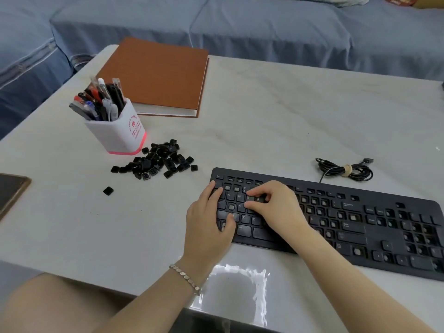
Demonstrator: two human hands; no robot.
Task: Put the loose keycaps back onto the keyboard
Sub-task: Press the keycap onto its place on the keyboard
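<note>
Both hands rest on the left end of the keyboard on the bench: left hand flat with fingers extended, right hand curled onto the upper letter row, any pinched keycap not discernible, while loose keycaps lie heaped beside the pen holder.

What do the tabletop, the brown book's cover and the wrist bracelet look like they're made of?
Tabletop: probably polished stone or a marble-look laminate; pale grey veining and a glossy glare patch near the front edge. Book cover: seemingly matte leatherette or cloth; even brown, no shine. Bracelet: likely metal; small silvery links catching light.
</note>
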